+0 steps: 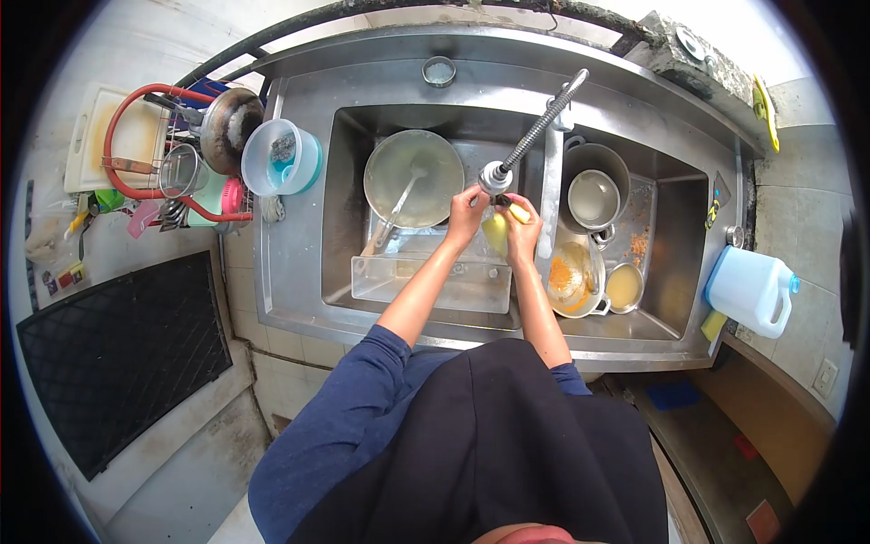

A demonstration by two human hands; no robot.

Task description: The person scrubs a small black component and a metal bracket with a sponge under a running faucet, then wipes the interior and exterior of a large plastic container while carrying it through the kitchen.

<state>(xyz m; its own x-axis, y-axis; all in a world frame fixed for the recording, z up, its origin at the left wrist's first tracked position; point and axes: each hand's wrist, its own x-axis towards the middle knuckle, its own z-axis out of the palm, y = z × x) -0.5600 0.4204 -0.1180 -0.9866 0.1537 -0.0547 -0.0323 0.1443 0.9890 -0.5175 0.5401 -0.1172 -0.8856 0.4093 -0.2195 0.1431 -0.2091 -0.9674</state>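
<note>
Both my hands meet under the spray head (495,177) of the flexible tap, over the left basin near the divider. My left hand (465,216) is closed, with its fingertips pinched beside the spray head; what they grip is too small to tell. My right hand (523,238) is closed around a small yellow sponge (519,213). A pale yellow-green rounded thing (496,233) hangs between the hands, partly hidden by the right one. Left of them, a large round pan (429,159) of cloudy water holds a light-handled utensil (403,198). A clear rectangular container (430,283) lies below my forearms.
The right basin holds a pot (616,168), a smaller pot (594,199), a colander-like bowl with orange scraps (580,272) and a cup of cloudy liquid (623,286). A plastic tub (304,163) and dish rack (118,136) stand left; a jug (739,286) stands right.
</note>
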